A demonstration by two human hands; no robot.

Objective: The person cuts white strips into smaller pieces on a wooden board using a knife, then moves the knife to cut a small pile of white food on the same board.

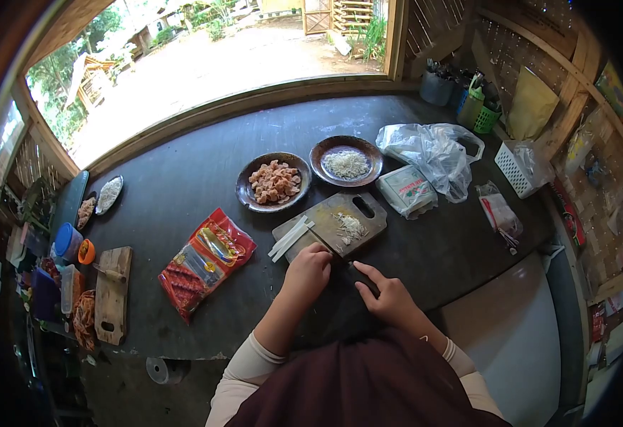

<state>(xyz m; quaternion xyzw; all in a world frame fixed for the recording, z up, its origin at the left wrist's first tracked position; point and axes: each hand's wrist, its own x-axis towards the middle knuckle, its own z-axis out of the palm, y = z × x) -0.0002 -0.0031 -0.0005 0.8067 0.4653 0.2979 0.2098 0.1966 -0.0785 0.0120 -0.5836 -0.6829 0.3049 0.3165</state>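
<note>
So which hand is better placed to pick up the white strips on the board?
Left, probably. The left hand sits curled at the near edge of the board, right next to the strips. The right hand lies on the counter, off the board and farther from them.

Nothing can be read for certain. Red lettering is seen on the white packet (pixel 406 191) lying on the bench (pixel 176 178) — too small to be made out. Printed markings are also carried by the red bag (pixel 204 263) — blurred and likewise illegible.
</note>
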